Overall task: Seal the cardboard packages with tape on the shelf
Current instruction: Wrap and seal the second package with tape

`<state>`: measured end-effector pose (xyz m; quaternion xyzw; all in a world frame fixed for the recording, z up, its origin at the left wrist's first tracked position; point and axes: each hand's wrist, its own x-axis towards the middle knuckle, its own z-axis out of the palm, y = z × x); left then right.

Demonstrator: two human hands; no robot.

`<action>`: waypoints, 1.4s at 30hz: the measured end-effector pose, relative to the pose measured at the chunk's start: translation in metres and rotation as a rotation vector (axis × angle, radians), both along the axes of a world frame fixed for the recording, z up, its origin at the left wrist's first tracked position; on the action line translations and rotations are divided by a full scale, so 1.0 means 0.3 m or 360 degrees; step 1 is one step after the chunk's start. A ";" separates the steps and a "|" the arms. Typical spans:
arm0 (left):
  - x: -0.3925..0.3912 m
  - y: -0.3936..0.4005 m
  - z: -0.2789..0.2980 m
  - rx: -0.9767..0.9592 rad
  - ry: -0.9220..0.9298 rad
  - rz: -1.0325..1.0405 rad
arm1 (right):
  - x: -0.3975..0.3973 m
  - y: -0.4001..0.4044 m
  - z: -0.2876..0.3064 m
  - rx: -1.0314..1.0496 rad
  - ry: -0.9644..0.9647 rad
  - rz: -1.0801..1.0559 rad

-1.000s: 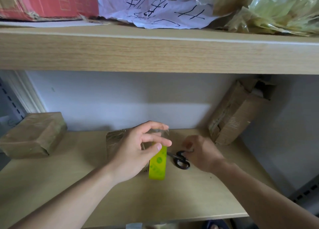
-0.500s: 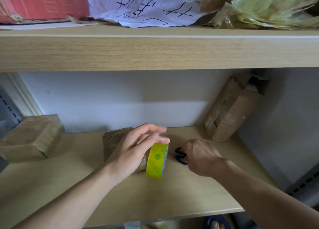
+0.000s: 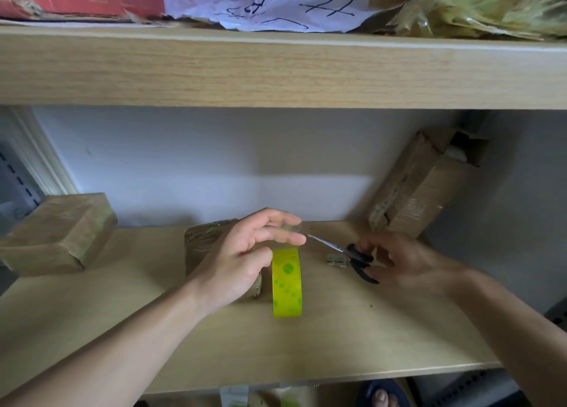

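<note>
shelf: wooden board, carries everything below; upper shelf above holds a red box, scribbled paper, yellow plastic
packages: 3 cardboard. 1 at left end, taped over; 1 mid-shelf near back edge, partly under left hand; 1 leaning in back right corner, top flap open
tape roll: 1, yellow-green, standing on edge just right of the mid package, a clear strip pulled up from it
left hand: fingers curled, pinching the strip's free end above the roll
right hand: fingers hooked in and around the black handles of the scissors; blades point at the strip, tips just short of the left fingers; cannot tell whether blades are parted
scissors: 1
scrap: 1 small clear piece beside the blades, looks like tape offcut
step: cutting a length off the roll, judged
next: needs blades across the taut strip, clear of fingertips; left keeps tension so the tape doesn't fold on itself
</note>
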<state>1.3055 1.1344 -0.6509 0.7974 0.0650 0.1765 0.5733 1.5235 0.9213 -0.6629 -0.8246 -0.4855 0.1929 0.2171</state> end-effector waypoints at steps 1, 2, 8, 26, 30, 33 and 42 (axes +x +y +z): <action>0.000 0.000 -0.001 0.0008 0.0002 0.0007 | -0.007 -0.003 0.022 -0.0007 -0.0032 0.0008; 0.001 0.000 0.000 0.0003 -0.0005 0.0010 | -0.014 -0.003 0.042 -0.0025 -0.0073 0.0017; 0.009 -0.008 0.007 -0.0112 -0.0031 0.0013 | -0.093 0.031 0.109 0.0027 -0.0256 0.0129; -0.007 0.018 -0.028 0.0335 0.0232 -0.0023 | -0.135 0.088 0.114 0.0010 -0.0377 0.0187; -0.005 0.013 -0.043 0.0453 0.0245 -0.0044 | -0.129 0.087 0.106 -0.0011 -0.0350 0.0159; 0.000 0.008 -0.045 0.0537 0.0248 -0.0065 | -0.131 0.083 0.109 -0.0046 -0.0361 0.0192; 0.009 -0.012 -0.053 0.0647 0.0236 -0.0061 | -0.135 0.068 0.116 -0.0137 -0.0386 0.0186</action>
